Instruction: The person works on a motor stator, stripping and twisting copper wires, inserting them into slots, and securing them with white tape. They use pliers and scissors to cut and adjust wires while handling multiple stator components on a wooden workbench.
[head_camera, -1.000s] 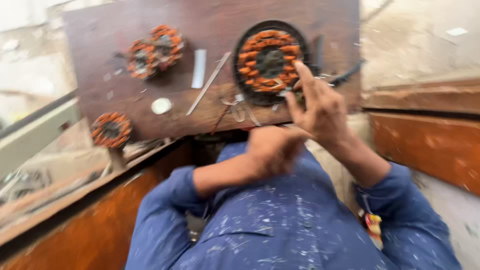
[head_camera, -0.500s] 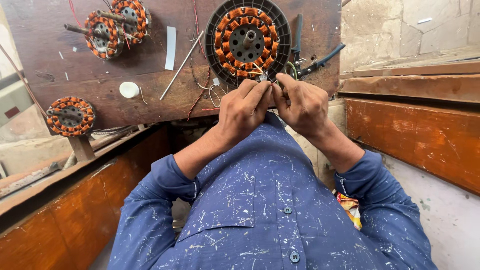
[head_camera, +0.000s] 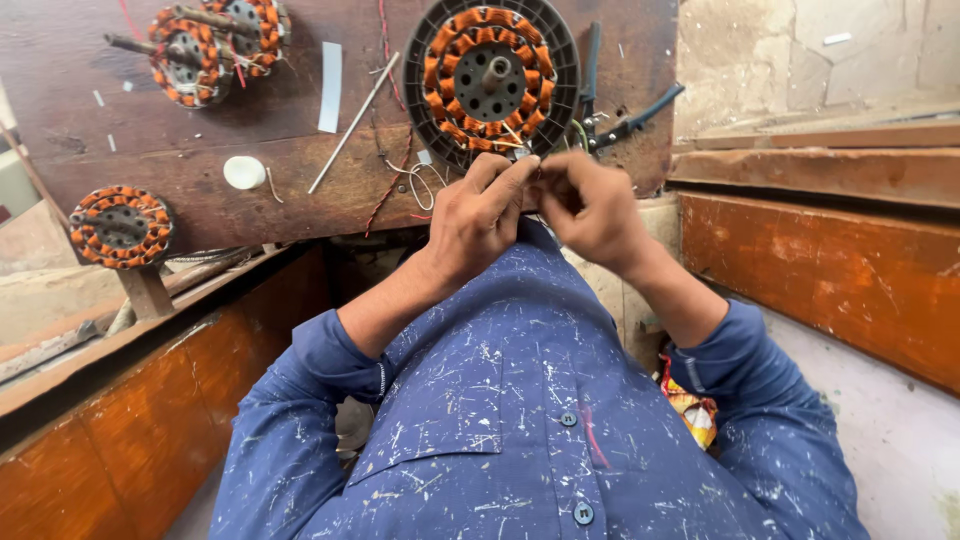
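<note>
Copper-orange windings ring the round black-framed motor stator (head_camera: 490, 80), which lies flat on the dark scuffed wooden board (head_camera: 200, 170), its steel hub facing up; thin lead wires (head_camera: 515, 140) trail from its near rim toward the person; the left hand (head_camera: 478, 215) and the right hand (head_camera: 592, 208) meet just below that rim, fingertips pressed together, each seemingly pinching the fine wire ends between thumb and forefinger, though the wire inside the grip is too small to make out; the wires look light, springy and easily kinked, their enamel likely to scratch, so they are best held close to the ends with a gentle pinch; the stator itself looks heavy and stiff, best taken by its black outer frame, never by the coils; black-handled pliers (head_camera: 625, 125) lie just beside it on the right; a thin metal rod (head_camera: 352, 125), a small white round cap (head_camera: 244, 172) and three smaller orange-wound stators (head_camera: 120, 225) lie well apart to the left.
</note>
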